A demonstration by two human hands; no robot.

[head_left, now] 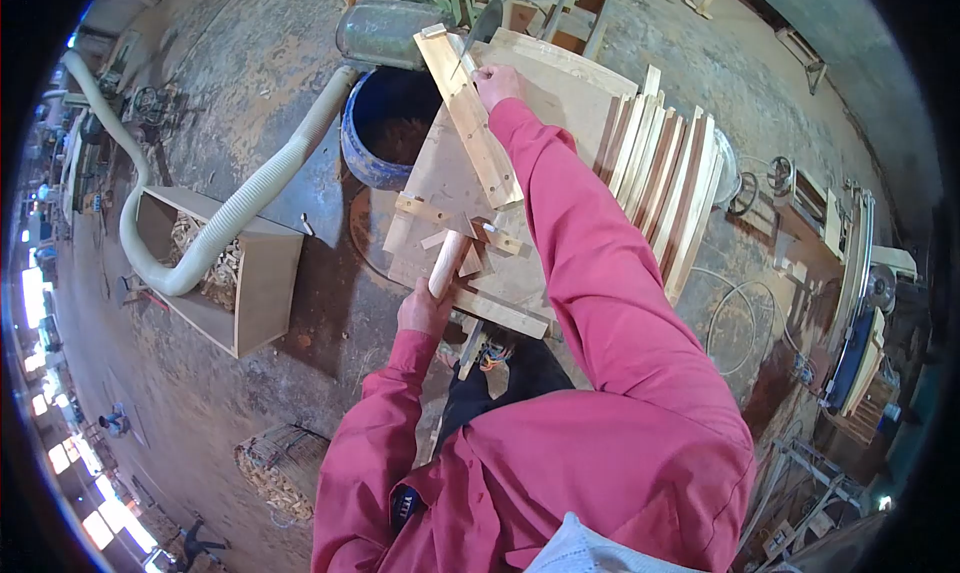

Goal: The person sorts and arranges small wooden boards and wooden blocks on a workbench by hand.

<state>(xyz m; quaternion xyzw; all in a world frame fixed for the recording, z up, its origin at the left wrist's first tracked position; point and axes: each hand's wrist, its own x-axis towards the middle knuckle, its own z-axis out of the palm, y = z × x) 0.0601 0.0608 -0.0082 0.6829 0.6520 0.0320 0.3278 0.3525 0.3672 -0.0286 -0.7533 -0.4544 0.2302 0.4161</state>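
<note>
My left hand [425,311] is closed around the near end of a pale wooden bar [446,265], whose far end meets small wooden blocks and wedges [474,258] on the worktable board [560,93]. At the far side of the board, my right hand [495,85] has its fingers curled against a narrow pale wood strip [464,57]. This strip lies along a long wooden fence [468,118] that crosses the board at a slant. The fingertips of my right hand are partly hidden.
A row of light and dark wood strips [660,168] lies on the board's right side. Left of it stands a blue barrel [355,138]. A ribbed hose [270,185] runs to a box [265,283] holding wood scraps. A wire basket [280,468] of offcuts sits on the floor.
</note>
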